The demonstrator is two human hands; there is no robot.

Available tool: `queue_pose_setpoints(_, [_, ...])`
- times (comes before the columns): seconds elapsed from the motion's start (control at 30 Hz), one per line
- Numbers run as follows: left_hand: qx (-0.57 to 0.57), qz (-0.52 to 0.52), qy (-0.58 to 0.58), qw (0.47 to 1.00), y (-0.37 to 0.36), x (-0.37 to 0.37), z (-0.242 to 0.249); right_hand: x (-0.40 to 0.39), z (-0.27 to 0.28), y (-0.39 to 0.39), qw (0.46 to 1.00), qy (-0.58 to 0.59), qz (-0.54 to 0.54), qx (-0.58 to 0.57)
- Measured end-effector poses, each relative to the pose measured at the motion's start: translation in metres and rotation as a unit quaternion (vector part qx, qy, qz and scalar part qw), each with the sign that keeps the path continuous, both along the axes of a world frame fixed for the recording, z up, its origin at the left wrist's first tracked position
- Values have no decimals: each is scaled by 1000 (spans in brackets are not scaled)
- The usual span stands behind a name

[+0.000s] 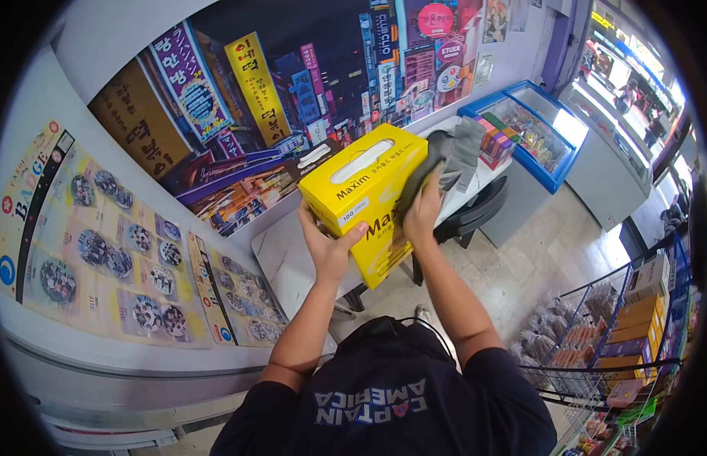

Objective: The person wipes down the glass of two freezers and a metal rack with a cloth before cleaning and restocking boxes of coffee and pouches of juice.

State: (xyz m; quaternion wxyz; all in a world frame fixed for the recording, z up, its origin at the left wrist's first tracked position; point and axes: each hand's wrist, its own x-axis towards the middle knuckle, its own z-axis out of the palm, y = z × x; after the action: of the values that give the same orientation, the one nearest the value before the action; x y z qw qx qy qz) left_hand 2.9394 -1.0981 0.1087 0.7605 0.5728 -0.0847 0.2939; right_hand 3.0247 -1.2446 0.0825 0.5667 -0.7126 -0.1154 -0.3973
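A large yellow Maxim box (368, 190) is held up in front of me, tilted, with a white handle slot on its top. My left hand (328, 245) grips its lower left corner, thumb on the front face. At the box's right side is my right hand (423, 209), its fingers curled round a dark item (425, 171) pressed against the box. What exactly the dark item is, I cannot make out. Just behind it lies a grey plastic bag (463, 152) on the white table (281, 262).
Colourful small boxes (496, 140) stand near a blue-rimmed freezer (555, 178). A dark chair (479, 209) is beside the table. Wire racks of packaged goods (596, 327) stand at lower right. Badge sheets (125, 251) hang on the left. People show outside at upper right.
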Motion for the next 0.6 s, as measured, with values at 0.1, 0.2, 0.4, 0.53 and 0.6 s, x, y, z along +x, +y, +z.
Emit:
queue_pose_setpoints(0.1, [-51,-58,-10,997,-3,3,4,19,61,-31,984,79,156,39])
queue_pose_setpoints(0.2, [-126,-87,-12,988,-11,4,16,32,56,-67,893,205,353,190])
queue_pose_setpoints(0.4, [-143,-141,-55,978,-35,21,35,-6,-91,-132,793,358,381,313])
queue_pose_setpoints(0.53, [-164,-282,-28,945,-79,43,26,-34,-72,-202,825,346,339,292])
queue_pose_setpoints(0.6, [-168,-378,-23,910,-116,51,34,-40,-20,-242,863,315,314,239])
